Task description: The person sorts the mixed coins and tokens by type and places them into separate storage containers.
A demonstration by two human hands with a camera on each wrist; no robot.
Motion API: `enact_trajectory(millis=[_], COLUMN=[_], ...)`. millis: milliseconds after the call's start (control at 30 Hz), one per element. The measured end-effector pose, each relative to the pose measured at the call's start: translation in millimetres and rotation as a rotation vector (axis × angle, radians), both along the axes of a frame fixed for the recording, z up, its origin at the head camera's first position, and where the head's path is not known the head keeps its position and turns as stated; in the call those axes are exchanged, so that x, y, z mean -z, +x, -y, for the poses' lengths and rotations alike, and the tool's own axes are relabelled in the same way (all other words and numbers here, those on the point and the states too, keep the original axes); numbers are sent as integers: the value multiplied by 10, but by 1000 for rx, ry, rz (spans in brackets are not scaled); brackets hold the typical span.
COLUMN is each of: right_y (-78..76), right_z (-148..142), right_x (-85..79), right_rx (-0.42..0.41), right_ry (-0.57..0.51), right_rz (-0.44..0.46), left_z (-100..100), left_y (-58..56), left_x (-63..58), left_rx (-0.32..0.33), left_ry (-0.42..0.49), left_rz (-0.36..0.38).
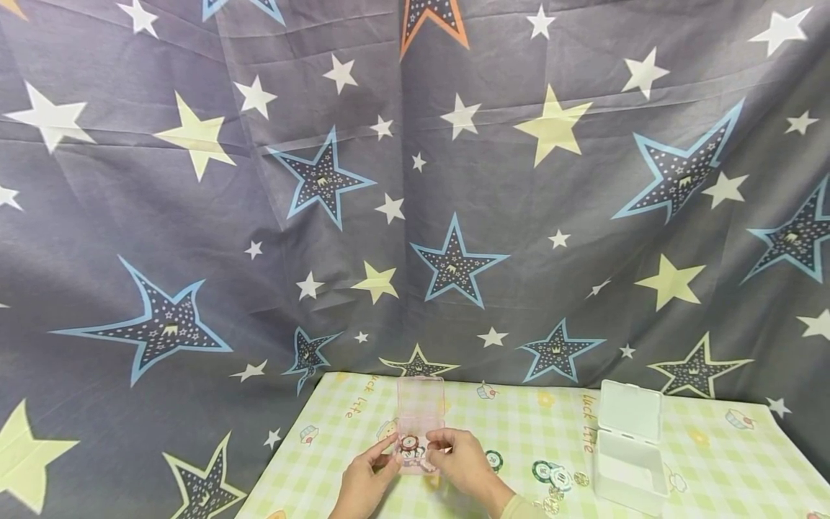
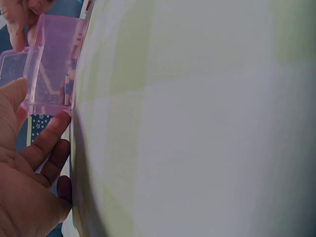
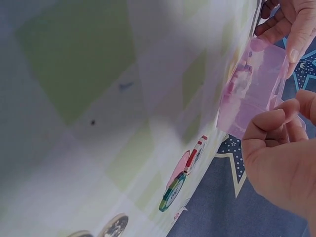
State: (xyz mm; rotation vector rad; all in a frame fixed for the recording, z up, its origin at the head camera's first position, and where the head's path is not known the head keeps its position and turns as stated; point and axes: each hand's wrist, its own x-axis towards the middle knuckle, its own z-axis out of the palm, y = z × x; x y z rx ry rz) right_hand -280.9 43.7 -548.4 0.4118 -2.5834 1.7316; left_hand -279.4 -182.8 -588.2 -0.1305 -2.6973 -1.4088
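Note:
A clear pink plastic box (image 1: 420, 398) stands on the table with its hinged lid raised at the back. Inside lie several poker chips, a red-and-white chip (image 1: 410, 442) on top. My left hand (image 1: 366, 481) grips the box's left side, thumb at the rim and index fingertip at the bottom corner, as the left wrist view shows. My right hand (image 1: 462, 461) is over the right side of the opening, fingers bent. In the right wrist view its curled fingers (image 3: 264, 126) overlap the box wall; I cannot tell whether they hold a chip.
Right of the hands lie a green chip (image 1: 494, 460), another green chip (image 1: 542, 471), a pale chip (image 1: 560, 478) and several gold coins (image 1: 581, 478). A white box (image 1: 627, 496) with its lid open stands farther right. A star-patterned curtain (image 1: 454, 194) hangs behind the checked tablecloth (image 1: 311, 461).

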Motion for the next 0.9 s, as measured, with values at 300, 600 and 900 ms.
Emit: enact_trajectory(millis=[300, 600, 900], right_y=[7, 61, 118], right_z=[-4, -38, -104], right_x=[0, 8, -4], right_rx=[1, -23, -46], right_ry=[1, -34, -70], right_rz=[-10, -15, 19], left_z=[0, -12, -6], left_y=[-1, 4, 1], left_x=[-4, -11, 0], left_rx=[2, -7, -4], left_ry=[2, 3, 7], left_rz=[6, 7, 16])
